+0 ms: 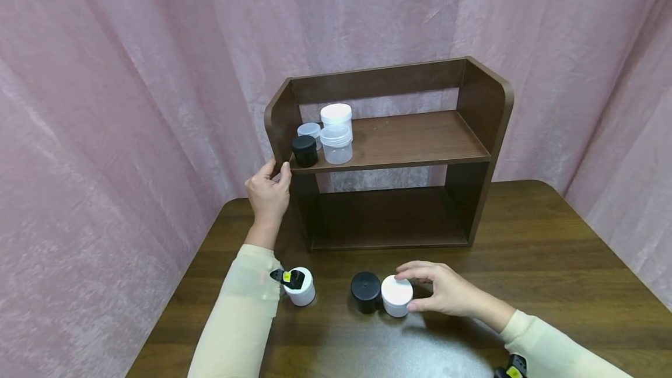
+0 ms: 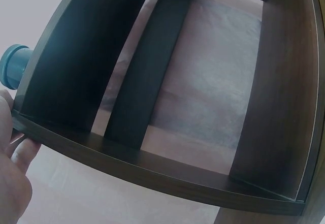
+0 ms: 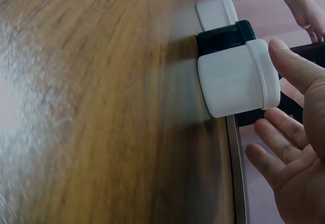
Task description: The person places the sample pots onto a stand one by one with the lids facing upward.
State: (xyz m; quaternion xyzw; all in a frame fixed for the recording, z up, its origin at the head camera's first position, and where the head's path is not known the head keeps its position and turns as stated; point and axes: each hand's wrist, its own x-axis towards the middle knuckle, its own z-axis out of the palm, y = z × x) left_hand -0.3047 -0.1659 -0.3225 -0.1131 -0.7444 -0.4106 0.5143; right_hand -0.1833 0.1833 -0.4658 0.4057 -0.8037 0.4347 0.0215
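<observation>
A dark wooden shelf (image 1: 409, 139) stands on the table. My left hand (image 1: 278, 169) holds the front edge of its left side panel, thumb on the front and fingers on the outer face; the left wrist view shows those fingers (image 2: 20, 155) at the panel's edge (image 2: 152, 168). My right hand (image 1: 415, 291) curves round a white jar (image 1: 396, 295) near the front of the table. In the right wrist view its fingers (image 3: 277, 150) are spread, and only one fingertip reaches the jar's (image 3: 233, 79) lid rim. A black jar (image 1: 366, 291) touches the white one on its left.
Another white jar (image 1: 301, 290) stands by my left forearm. On the upper shelf's left end are a black jar (image 1: 304, 150), a small clear jar (image 1: 310, 132) and a white-lidded jar (image 1: 336, 115) stacked on a clear one (image 1: 336, 146). Pink curtains close in behind.
</observation>
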